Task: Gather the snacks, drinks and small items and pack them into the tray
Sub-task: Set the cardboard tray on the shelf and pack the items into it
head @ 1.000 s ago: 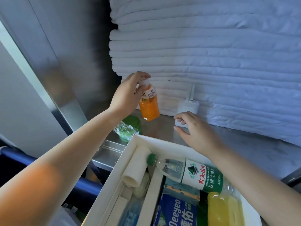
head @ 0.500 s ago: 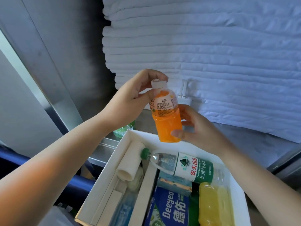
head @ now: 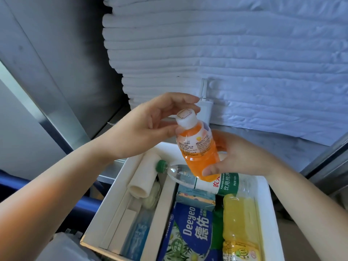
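Risk lies in the shared hold: the orange bottle (head: pixel 199 153) hangs tilted above the far end of the tray (head: pixel 263 213), not yet in it. The right hand (head: pixel 239 157) grips its lower body, thumb in front and fingers behind. The left hand (head: pixel 150 127) curls over the white cap, thumb against the shoulder. If one hand lets go before the other has a firm hold, the smooth bottle could slip and strike the water bottle (head: pixel 188 178) lying across the tray just beneath. Space looks tight too. The yellow bottle (head: pixel 239 219), the blue pack (head: pixel 190 232) and a small carton (head: pixel 195 196) crowd the right compartment, so the bottle may end up perched on top and roll.
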`<state>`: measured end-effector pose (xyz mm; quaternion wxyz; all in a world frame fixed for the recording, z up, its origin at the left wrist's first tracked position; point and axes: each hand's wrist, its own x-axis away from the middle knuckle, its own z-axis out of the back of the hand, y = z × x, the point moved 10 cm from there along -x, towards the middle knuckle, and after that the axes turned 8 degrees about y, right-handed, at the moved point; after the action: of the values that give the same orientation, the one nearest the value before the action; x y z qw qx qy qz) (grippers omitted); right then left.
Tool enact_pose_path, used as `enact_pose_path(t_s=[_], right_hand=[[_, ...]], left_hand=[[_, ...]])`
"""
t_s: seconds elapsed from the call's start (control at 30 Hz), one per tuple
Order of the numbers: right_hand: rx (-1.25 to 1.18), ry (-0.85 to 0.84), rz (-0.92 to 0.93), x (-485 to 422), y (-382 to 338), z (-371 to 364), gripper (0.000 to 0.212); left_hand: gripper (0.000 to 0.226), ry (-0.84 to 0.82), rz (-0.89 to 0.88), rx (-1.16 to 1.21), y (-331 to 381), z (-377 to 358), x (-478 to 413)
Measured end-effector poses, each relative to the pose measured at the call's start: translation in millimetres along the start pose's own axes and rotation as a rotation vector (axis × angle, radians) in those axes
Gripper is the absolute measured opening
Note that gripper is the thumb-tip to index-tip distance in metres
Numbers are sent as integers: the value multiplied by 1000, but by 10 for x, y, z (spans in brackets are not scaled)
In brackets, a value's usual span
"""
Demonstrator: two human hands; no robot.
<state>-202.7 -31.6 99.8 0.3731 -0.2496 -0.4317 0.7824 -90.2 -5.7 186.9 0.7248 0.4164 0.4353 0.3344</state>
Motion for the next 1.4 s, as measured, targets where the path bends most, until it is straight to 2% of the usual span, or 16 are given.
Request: enact_pose_path(t_s=[0.17, 0.4, 0.53, 0.83, 0.93, 1.23, 1.4], right_hand=[[147, 41, 21, 59, 11, 61, 67], [486, 58, 115, 117, -76, 35, 66], [573, 58, 141, 169, -70, -9, 69], [513, 23, 103, 274, -5, 28, 81], [441, 72, 71, 293, 21, 106, 82], [310, 172, 79, 313, -56, 237, 63], [280, 135, 56, 302, -41, 177, 57]], left_hand=[[34, -5, 39, -269, -39, 23, 127], [28, -116, -261, -658, 202, -155, 347], [23, -176, -310, -673, 200, -261, 465], [21, -199, -321, -709, 178, -343, 507], [24, -149, -301, -716, 182, -292, 475], [28, 7, -230, -648, 223, -151, 331], [24, 170, -142, -568, 218, -36, 174]])
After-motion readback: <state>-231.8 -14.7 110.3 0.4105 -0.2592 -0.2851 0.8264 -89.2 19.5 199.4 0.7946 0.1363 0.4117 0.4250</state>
